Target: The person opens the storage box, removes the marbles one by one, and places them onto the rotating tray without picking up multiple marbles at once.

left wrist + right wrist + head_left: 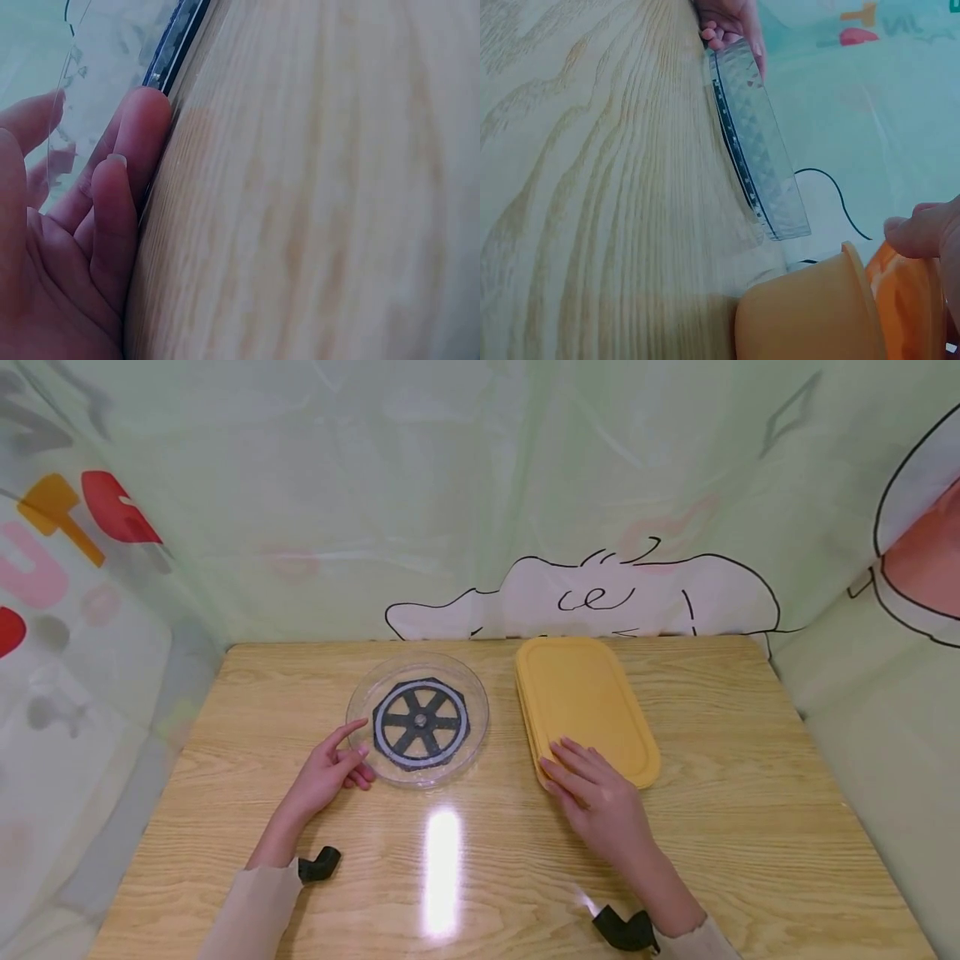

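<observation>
My left hand (335, 767) is at the near left rim of a round clear bowl (477, 743), index finger stretched towards the rim and the other fingers loosely bent beside its wall. A dark wheel-like piece with spokes (431, 745) shows in the middle of the bowl. In the left wrist view the fingers (142, 124) lie against the bowl's base. Over the near left corner of a yellow lidded box (588, 693) lies my right hand (600, 806), fingers on the lid. One digit (909, 236) touches the box's upper edge in the right wrist view.
Both things stand on a wood-grain table (495, 868), the box right of the bowl with a narrow gap between. Behind the table hangs a pale green printed curtain (375, 502). Black angled pieces (321, 865) stick out at both wrists.
</observation>
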The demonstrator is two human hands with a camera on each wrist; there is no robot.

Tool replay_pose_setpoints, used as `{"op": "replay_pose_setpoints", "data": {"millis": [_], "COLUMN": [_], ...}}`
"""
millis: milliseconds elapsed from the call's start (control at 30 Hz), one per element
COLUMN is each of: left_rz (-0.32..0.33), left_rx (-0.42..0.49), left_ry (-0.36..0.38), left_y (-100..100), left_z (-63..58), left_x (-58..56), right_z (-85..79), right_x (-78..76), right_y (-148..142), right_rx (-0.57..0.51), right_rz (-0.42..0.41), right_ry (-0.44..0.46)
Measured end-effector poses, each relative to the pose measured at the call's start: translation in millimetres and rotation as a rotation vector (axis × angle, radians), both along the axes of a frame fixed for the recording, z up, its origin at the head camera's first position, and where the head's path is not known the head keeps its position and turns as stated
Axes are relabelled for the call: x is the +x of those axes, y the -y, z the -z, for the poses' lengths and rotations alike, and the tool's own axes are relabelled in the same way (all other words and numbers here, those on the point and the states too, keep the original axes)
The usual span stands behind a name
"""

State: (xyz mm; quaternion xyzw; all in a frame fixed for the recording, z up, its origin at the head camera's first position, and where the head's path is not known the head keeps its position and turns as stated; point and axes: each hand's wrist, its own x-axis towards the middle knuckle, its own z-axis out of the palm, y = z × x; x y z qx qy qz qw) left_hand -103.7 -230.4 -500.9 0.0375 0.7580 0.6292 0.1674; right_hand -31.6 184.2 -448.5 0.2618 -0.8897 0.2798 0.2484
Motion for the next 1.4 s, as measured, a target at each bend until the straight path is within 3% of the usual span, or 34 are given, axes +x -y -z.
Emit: {"op": "replay_pose_setpoints", "data": {"millis": [367, 567, 667, 833, 933, 1100, 1267, 1400], "left_rz": [-0.003, 0.004, 0.007, 0.022, 0.022, 0.016, 0.003, 0.001], "left_rx": [-0.024, -0.02, -0.019, -0.013, -0.011, -0.027, -0.017, -0.018], "left_ry": [-0.018, -0.005, -0.001, -0.019, -0.017, -0.011, -0.013, -0.025], "left_y": [0, -1, -3, -8, -8, -6, -1, 0], "left_z": [2.9, -0.5, -10.1, -28.6, -29.7, -22.7, -3.3, 1.6], "left_x": [0.7, 1.5, 4.0, 9.4, 9.6, 6.9, 1.9, 1.2], "right_z": [-13.0, -21.7, -26.9, -41.5, -51.8, -55.6, -49.7, -46.6], "right_x": [4.1, 1.4, -0.3, 0.5, 2.4, 3.3, 2.8, 1.7], "right_y": [8, 7, 4, 0, -2, -9, -25, -42], "right_rx": [-0.036, -0.16, -0.226, -0.343, -0.413, -0.539, -0.765, -0.943], "right_rz": [0.036, 0.063, 0.084, 0.149, 0.179, 0.281, 0.412, 0.501], "right_ry": [-0.065, -0.219, -0.29, -0.335, -0.347, -0.34, -0.233, -0.146]}}
